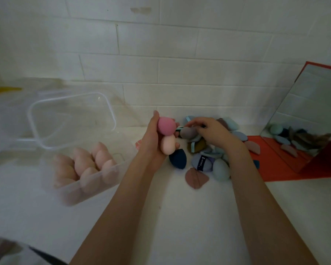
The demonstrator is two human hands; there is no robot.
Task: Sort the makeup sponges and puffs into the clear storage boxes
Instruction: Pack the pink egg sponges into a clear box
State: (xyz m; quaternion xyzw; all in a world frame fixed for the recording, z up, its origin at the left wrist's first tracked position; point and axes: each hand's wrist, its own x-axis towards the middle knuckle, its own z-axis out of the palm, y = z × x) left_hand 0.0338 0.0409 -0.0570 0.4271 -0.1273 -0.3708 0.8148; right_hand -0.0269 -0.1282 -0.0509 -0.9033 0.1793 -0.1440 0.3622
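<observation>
While your forearms reach over the white counter, your left hand grips a pink sponge and a pale peach sponge together. Left of it, the clear storage box contains about ten peach sponges; its open lid stands behind it. Your right hand pinches a grey-brown sponge on the pile of mixed puffs. Farther right, a red-framed mirror reflects that pile.
</observation>
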